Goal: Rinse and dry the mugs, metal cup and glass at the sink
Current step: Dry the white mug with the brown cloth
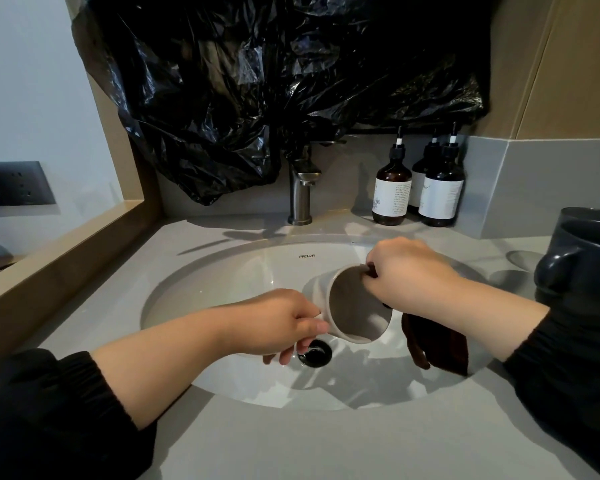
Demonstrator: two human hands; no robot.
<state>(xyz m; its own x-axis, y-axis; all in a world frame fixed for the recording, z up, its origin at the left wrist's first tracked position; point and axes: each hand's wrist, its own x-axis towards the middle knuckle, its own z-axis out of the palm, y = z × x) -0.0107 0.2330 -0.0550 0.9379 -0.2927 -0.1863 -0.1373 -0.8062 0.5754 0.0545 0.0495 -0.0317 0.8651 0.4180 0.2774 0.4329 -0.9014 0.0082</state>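
A pale grey mug [355, 306] is tipped on its side over the white sink [222, 282], its mouth facing me. My left hand [277, 322] grips it by the handle on its left side. My right hand [409, 271] holds a dark brown cloth [437, 344] and pinches it against the mug's upper right rim; the rest of the cloth hangs down below my wrist. A dark mug [582, 258] stands on the counter at the right edge. No metal cup or glass is in view.
The brushed steel tap [302, 188] stands behind the basin, partly under a black plastic sheet [274, 81] covering the wall. Three brown pump bottles [392, 188] stand at the back right. The black drain [315, 353] lies beneath the mug. A wooden ledge [66, 251] borders the left.
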